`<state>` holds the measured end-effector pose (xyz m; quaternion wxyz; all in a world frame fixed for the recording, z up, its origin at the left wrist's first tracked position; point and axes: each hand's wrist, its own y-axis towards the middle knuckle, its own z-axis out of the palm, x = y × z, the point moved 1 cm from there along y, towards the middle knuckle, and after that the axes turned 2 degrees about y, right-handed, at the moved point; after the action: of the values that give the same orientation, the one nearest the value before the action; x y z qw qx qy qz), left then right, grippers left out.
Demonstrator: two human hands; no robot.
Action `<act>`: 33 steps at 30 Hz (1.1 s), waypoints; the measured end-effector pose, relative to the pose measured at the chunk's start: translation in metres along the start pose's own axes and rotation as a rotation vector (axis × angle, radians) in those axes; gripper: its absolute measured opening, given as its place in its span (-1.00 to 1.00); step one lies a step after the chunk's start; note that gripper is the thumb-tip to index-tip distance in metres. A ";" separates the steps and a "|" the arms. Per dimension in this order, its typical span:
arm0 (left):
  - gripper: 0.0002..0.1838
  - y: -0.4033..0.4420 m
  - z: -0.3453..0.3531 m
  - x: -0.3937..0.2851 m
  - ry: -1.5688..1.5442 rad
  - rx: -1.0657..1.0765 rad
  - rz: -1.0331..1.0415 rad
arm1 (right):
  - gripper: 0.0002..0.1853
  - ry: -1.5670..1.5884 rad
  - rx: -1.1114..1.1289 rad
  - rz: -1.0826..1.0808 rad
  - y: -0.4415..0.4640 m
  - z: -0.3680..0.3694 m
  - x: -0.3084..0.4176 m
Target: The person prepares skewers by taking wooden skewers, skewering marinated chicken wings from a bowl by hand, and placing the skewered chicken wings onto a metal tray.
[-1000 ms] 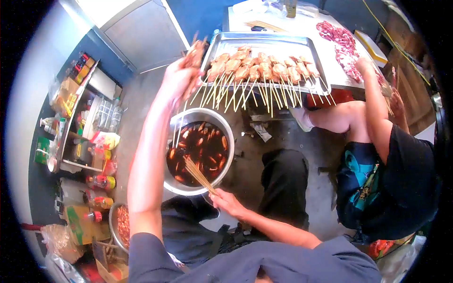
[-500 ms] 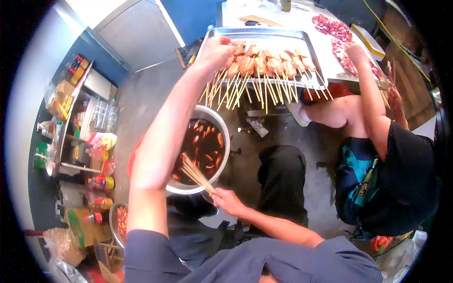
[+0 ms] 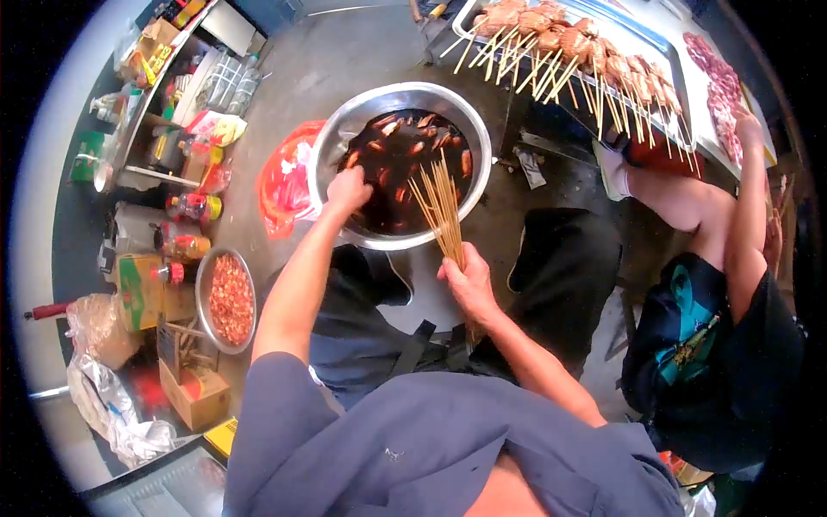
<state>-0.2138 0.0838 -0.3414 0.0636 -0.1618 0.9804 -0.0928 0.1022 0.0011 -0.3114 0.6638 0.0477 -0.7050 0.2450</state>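
Note:
A metal basin point(image 3: 327, 155) on the floor before me holds dark liquid with pieces of meat point(image 3: 465, 162) in it. My left hand point(image 3: 349, 191) is down at the basin's left side, fingers curled at the liquid's surface. What they hold, if anything, is hidden. My right hand point(image 3: 469, 280) is closed around a bundle of bamboo skewers point(image 3: 441, 211), whose upper ends point over the basin's near right rim. Beyond, a metal tray point(image 3: 633, 39) carries several loaded skewers of meat point(image 3: 577, 43), their sticks hanging over its front edge.
A co-worker's hand point(image 3: 748, 133) touches raw meat point(image 3: 715, 73) on the white table at right. Left of the basin lies a red plastic bag point(image 3: 289, 181). A bowl of chopped meat point(image 3: 231, 302) stands near bottles point(image 3: 194, 207) and a cardboard box point(image 3: 194, 396).
My left hand has come from the tray down to the basin. The right hand keeps the skewers, now held more upright. The view has turned downward and left.

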 end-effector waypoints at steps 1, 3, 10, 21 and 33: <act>-0.64 -0.016 0.002 -0.005 0.079 -0.005 0.004 | -0.76 -0.008 0.004 0.005 0.000 0.001 -0.001; -0.65 -0.015 0.015 -0.005 0.053 0.013 -0.010 | -0.75 -0.006 -0.008 0.002 0.000 0.000 -0.004; -0.62 -0.008 0.041 -0.005 -0.196 0.018 -0.037 | -0.77 -0.045 -0.029 0.024 0.001 -0.001 -0.004; -0.75 -0.013 0.015 -0.011 -0.991 0.460 -0.315 | -0.83 0.102 -0.065 0.091 0.002 -0.001 -0.002; -0.54 -0.017 0.043 -0.048 -0.349 0.154 0.181 | -0.82 0.244 -0.100 0.122 0.003 -0.004 -0.011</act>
<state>-0.1571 0.0773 -0.3749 0.2530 -0.0811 0.9550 -0.1319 0.1064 0.0028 -0.3226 0.7300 -0.0583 -0.6320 0.2535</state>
